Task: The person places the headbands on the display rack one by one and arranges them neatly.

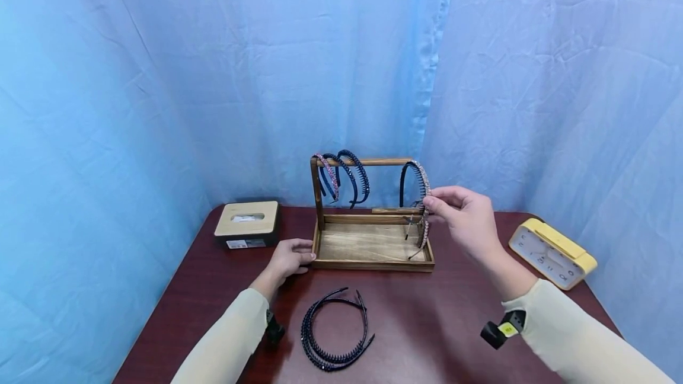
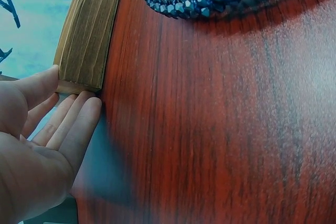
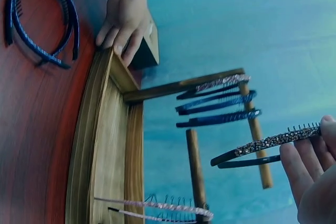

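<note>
My right hand pinches a glittery headband with black comb teeth at the right end of the upper bar of a wooden headband stand. Whether it rests on the bar, I cannot tell. With fingers fairly straight, my left hand touches the front left corner of the stand's tray. A pink headband and two dark headbands hang towards the bar's left end. Another pinkish headband hangs on the lower bar, reaching down into the tray. Dark beaded headbands lie on the table before the stand.
A tissue box with a wooden lid stands left of the stand. To the right, a yellow clock lies tilted near the edge of the dark red table. Pale blue curtains hang behind and on both sides.
</note>
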Available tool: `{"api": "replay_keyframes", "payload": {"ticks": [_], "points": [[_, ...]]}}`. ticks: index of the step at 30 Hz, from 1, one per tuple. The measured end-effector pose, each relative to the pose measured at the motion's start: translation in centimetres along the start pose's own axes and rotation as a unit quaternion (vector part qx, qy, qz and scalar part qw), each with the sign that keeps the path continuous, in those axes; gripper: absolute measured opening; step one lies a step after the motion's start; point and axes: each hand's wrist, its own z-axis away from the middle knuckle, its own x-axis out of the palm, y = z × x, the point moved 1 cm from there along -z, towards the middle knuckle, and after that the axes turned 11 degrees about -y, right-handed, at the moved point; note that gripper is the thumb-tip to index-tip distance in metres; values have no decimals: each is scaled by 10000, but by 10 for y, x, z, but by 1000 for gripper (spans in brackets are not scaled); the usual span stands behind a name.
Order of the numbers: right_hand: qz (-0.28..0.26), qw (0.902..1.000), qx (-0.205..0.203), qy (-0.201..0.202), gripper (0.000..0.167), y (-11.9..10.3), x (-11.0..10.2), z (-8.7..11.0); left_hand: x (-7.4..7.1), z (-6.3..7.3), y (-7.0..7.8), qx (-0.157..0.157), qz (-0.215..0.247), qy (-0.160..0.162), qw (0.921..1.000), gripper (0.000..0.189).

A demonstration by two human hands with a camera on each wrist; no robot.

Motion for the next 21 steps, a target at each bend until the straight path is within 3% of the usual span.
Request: {"api": "replay_keyframes", "payload": {"ticks": [7, 14, 21], "points": [[91, 9985, 537, 41, 32, 16, 1, -14, 0, -1, -2, 33, -13, -5, 10000, 42], [61, 9983, 488, 303, 34, 17, 0, -21, 0, -1, -2, 53, -41, -79, 9999, 42], [136, 9980, 558, 281, 35, 19, -2, -23, -2, -1, -2, 27, -44, -76, 10000, 44]]}}
